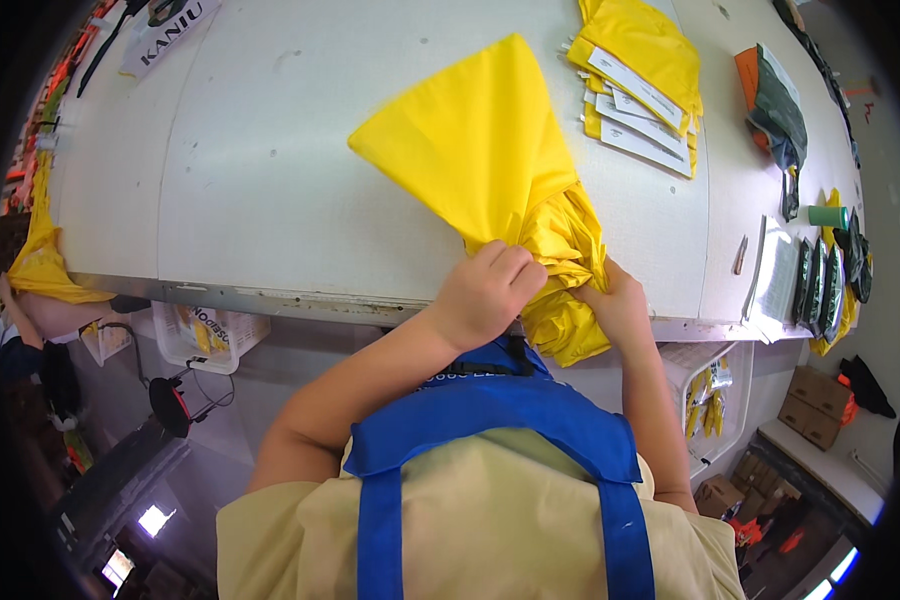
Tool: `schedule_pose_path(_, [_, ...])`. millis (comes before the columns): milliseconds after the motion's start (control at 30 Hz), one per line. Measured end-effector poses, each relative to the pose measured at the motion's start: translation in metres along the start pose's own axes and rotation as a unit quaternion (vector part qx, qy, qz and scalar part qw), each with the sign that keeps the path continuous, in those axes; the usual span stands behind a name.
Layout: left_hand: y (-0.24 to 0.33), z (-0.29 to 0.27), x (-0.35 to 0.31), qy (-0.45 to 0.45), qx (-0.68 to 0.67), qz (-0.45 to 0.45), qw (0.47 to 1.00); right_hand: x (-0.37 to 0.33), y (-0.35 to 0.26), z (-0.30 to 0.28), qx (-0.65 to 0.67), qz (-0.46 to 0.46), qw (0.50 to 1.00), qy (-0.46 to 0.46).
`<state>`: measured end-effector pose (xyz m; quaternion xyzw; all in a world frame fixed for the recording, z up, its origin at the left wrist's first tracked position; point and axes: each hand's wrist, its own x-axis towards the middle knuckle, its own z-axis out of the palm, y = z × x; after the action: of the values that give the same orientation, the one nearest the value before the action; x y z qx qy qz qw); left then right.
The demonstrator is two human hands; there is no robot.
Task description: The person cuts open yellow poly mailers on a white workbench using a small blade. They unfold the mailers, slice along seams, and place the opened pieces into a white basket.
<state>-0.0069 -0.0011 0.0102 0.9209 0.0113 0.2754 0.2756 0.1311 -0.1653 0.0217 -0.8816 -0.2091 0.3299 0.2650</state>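
Observation:
A bright yellow piece of thin fabric (480, 130) lies at the front edge of the white table, its far part fanned out smooth. Its near part is bunched in folds and hangs over the edge against my blue apron. My left hand (495, 290) is closed on the gathered fabric, fingers curled over its left side. On the right side of the bunch, my right hand (618, 302) grips the folds, its thumb on top and some fingers hidden behind the cloth. Whether the fabric is a garment or a bag, I cannot tell.
A stack of yellow pouches with white labels (640, 85) sits at the far right. Beyond it lies a dark green and orange bag (775, 110). Papers (773, 275), a small cutter (740, 255) and a green spool (827, 216) are farther right. White baskets (198, 340) hang under the table edge.

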Motion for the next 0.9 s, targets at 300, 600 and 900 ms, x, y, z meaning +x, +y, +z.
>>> schedule_pose_path(300, [-0.061,0.016,-0.031,0.030,-0.218,-0.269,0.938,0.011,0.025,0.006,0.316,0.043,0.948,-0.024])
schedule_pose_path(600, [-0.052,0.041,0.007,0.077,-0.133,-0.254,0.955,0.010,0.020,0.013,0.282,0.044,0.958,0.024])
schedule_pose_path(900, [-0.009,0.036,0.006,0.019,-0.039,-0.111,0.993,0.016,0.003,0.003,0.521,0.079,0.850,0.014])
